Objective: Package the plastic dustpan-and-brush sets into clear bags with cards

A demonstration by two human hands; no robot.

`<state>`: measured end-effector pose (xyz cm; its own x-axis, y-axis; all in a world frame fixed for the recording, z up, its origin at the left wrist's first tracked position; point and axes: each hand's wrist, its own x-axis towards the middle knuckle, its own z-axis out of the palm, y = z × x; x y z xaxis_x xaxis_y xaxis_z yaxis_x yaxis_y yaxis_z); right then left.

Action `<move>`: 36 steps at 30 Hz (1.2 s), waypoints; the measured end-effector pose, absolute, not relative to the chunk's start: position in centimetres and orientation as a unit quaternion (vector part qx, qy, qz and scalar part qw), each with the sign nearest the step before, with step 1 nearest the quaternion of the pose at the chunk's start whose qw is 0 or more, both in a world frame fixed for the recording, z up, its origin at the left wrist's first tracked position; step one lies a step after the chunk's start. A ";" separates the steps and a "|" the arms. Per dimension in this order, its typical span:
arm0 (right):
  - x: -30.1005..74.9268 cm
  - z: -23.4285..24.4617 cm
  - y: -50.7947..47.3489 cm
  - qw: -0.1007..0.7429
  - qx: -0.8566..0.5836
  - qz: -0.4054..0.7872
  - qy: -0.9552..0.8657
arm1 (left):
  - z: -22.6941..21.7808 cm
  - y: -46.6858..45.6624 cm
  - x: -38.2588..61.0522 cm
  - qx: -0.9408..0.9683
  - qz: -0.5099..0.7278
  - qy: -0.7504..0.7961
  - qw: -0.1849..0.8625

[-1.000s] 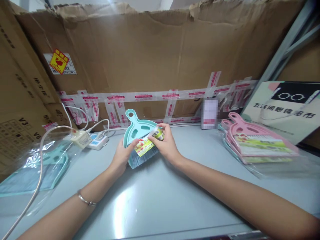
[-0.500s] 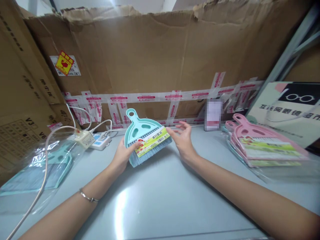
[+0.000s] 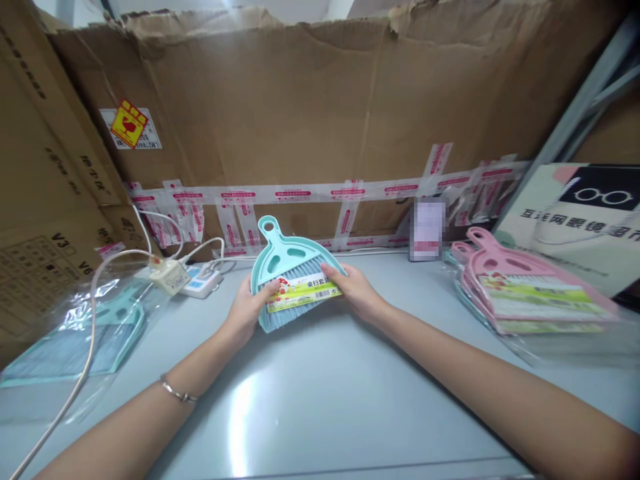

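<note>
Turquoise dustpan: held between the two hands, this turquoise dustpan (image 3: 287, 247) has its handle pointing away from the person and its wide mouth toward them; it looks lifted off the table (image 3: 320, 407), tilted a little.
Brush: lying in the pan, the brush (image 3: 281, 319) shows grey-blue bristles between the hands.
Printed label: a green and white printed label (image 3: 300, 293) crosses the brush; from where I stand I can't tell whether it runs round the back.
Left hand: the left hand (image 3: 245, 308) is closed on the pan's near left edge, thumb over the label's left end.
Right hand: the right hand (image 3: 361, 291) pinches the opposite edge, thumb on the label's right end, fingers mostly out of sight behind.
Step in hand: I'd call it steadying the set and squaring the label with both thumbs.
Next move: I'd say it calls for even pressure at both ends, so the label stays flat and the brush stays seated.
Pink dustpans: well right of the right hand, the pink dustpans (image 3: 520, 261) lie stacked in plastic.
Bagged turquoise set: left of the left hand, the bagged turquoise set (image 3: 123, 353) lies beneath a white cable (image 3: 93, 313).
</note>
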<state>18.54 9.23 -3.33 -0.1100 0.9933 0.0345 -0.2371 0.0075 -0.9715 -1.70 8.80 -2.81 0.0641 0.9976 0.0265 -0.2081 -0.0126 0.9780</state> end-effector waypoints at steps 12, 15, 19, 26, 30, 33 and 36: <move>19.1 -2.8 9.4 0.491 -0.468 0.522 -0.517 | -3.2 9.1 -2.0 0.509 0.510 0.409 0.559; 19.3 -2.9 9.5 0.493 -0.466 0.525 -0.514 | -3.5 9.3 -2.1 0.507 0.513 0.412 0.557; 19.1 -3.1 9.3 0.505 -0.431 0.558 -0.498 | -3.4 9.3 -2.2 0.499 0.525 0.414 0.552; 15.6 -3.5 7.1 0.577 -0.305 0.686 -0.323 | -2.8 8.3 -1.5 0.488 0.567 0.389 0.537; 14.8 -3.4 6.5 0.586 -0.322 0.686 -0.288 | -3.0 7.8 -0.7 0.513 0.555 0.396 0.522; 15.3 -3.6 6.7 0.586 -0.340 0.679 -0.282 | -1.3 8.1 -1.4 0.584 0.516 0.434 0.452; 15.7 -4.1 7.1 0.583 -0.355 0.676 -0.278 | 2.8 8.8 -5.5 0.669 0.539 0.468 0.208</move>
<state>15.73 7.09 -4.06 -0.0673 0.9854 -0.1561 -0.5907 -0.1654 -0.7897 -5.47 8.78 2.81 -0.0173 0.8501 0.5263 0.4017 -0.4762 0.7823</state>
